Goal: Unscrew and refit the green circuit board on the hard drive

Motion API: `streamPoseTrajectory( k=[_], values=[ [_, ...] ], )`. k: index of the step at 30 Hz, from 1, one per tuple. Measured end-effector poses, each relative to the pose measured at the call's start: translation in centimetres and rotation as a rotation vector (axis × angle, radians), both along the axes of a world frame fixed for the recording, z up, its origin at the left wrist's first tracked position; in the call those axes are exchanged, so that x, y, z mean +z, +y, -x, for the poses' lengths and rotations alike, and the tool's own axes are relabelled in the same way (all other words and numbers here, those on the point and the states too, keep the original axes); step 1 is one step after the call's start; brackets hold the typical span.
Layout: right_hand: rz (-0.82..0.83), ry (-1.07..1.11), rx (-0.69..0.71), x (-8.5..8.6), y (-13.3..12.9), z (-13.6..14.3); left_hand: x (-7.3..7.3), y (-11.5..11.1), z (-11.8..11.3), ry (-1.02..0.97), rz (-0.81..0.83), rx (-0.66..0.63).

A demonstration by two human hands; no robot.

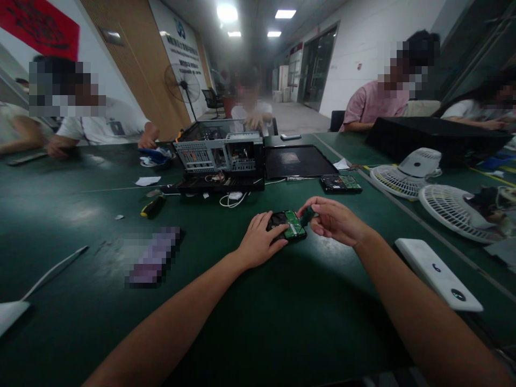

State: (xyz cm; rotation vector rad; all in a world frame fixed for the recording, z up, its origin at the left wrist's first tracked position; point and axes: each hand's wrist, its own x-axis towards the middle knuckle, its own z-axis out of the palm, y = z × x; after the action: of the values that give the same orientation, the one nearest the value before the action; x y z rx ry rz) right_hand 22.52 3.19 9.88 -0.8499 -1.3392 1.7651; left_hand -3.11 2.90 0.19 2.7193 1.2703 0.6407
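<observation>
A hard drive (295,226), its green circuit board facing up, lies on the table in front of me. My left hand (261,239) steadies it from the left, fingers over its far side and top, thumb along the near edge. At the drive's right end, my right hand (332,219) pinches a small dark green object (307,216) between thumb and fingers. That object's lower end meets the board's edge; its exact kind is unclear. Farther back on the right rests a second hard drive (341,184), board side up, touched by neither hand.
Beyond stands an opened computer case (220,158) with a black side panel (300,161) beside it. A yellow-black screwdriver (153,206) and a purple phone-like slab (155,255) lie left. White fan parts (397,180) and a white power bank (437,273) are right. Several people sit around the table.
</observation>
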Motion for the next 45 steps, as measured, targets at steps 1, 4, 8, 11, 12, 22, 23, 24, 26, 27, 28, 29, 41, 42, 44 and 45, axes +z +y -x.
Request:
streamPoseTrajectory(
  k=[1,4,8,11,12,22,23,24,26,27,28,29,41,42,44,45],
  values=[
    [-0.002,0.006,-0.014,0.0,0.0,0.1,0.0,0.0,0.0,-0.001,-0.001,0.000],
    [-0.039,0.004,-0.066,-0.1,0.2,-0.1,0.0,0.0,0.0,-0.008,-0.008,0.002],
    [-0.091,-0.059,-0.166,-0.2,0.7,-0.9,0.2,-0.1,0.0,-0.007,-0.004,0.002],
    [-0.105,-0.078,-0.224,-0.3,1.0,-1.4,0.2,-0.1,0.0,0.002,0.004,0.006],
    [-0.103,-0.074,-0.234,-0.3,1.1,-1.5,0.2,-0.1,0.0,0.005,0.005,0.008],
    [-0.053,-0.052,-0.102,-0.1,1.0,-1.5,0.3,-0.1,0.0,0.002,0.016,0.004],
    [-0.055,-0.057,-0.086,-0.1,1.0,-1.6,0.3,-0.1,0.0,0.001,0.017,0.003],
    [-0.058,-0.062,-0.070,-0.1,1.0,-1.6,0.3,-0.1,0.0,0.000,0.019,0.003],
    [-0.070,-0.074,-0.040,-0.2,1.0,-1.6,0.3,-0.1,0.0,-0.003,0.023,0.004],
    [-0.078,-0.080,-0.028,-0.3,0.9,-1.5,0.3,-0.1,0.0,-0.003,0.027,0.004],
    [-0.085,-0.084,-0.019,-0.3,0.9,-1.4,0.3,-0.1,0.0,-0.003,0.029,0.004],
    [-0.091,-0.087,-0.013,-0.4,0.8,-1.3,0.3,-0.1,0.0,-0.003,0.031,0.005],
    [-0.020,0.012,-0.058,-0.4,0.1,0.3,0.2,-0.1,0.0,0.022,0.006,0.005],
    [-0.020,0.015,-0.079,-0.4,0.2,0.4,0.2,-0.1,0.0,0.023,0.007,0.006],
    [-0.024,0.004,-0.102,-0.3,0.2,0.3,0.2,-0.1,0.0,0.024,0.007,0.006],
    [-0.029,-0.004,-0.104,-0.3,0.3,0.2,0.2,-0.1,0.0,0.022,0.005,0.007]
  ],
)
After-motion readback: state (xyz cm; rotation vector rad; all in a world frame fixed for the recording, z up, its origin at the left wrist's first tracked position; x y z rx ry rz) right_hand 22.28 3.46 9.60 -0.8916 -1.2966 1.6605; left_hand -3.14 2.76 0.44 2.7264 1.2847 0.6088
